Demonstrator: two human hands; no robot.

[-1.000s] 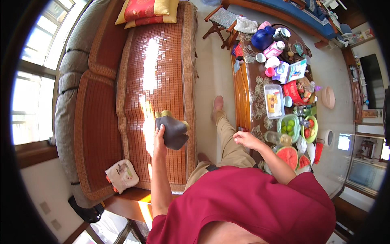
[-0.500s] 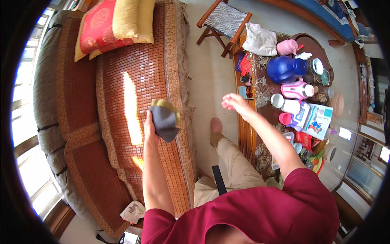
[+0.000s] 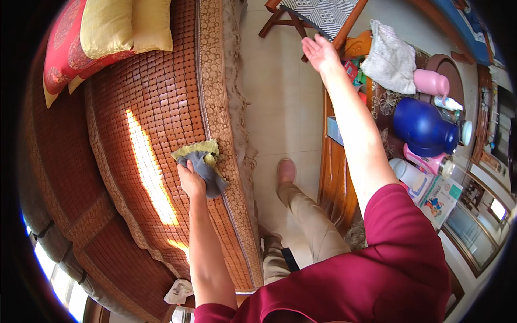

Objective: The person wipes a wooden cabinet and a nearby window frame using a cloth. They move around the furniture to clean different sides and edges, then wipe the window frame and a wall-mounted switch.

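A grey cloth with a yellow-green ruffled part point(image 3: 207, 171) is bunched in my left hand point(image 3: 191, 180), whose fingers are closed round it. It is over the brown beaded seat mat point(image 3: 167, 91), close to the patterned border; I cannot tell whether the cloth touches the mat. Stretched out ahead, my right hand point(image 3: 321, 52) holds nothing and its fingers are apart. Just beyond it stands a folding stool with a woven grey-and-white seat point(image 3: 326, 16).
Red and yellow cushions point(image 3: 107, 27) lie at the mat's far left. On the right, a table carries a whitish towel point(image 3: 389, 59), a pink cup point(image 3: 431, 82), a blue jug point(image 3: 423, 126) and several packages. Tiled floor point(image 3: 274, 107) runs between.
My right hand has reached farther forward, toward the stool. My left hand has shifted slightly left with the cloth, which hangs looser and more crumpled. The view has also shifted.
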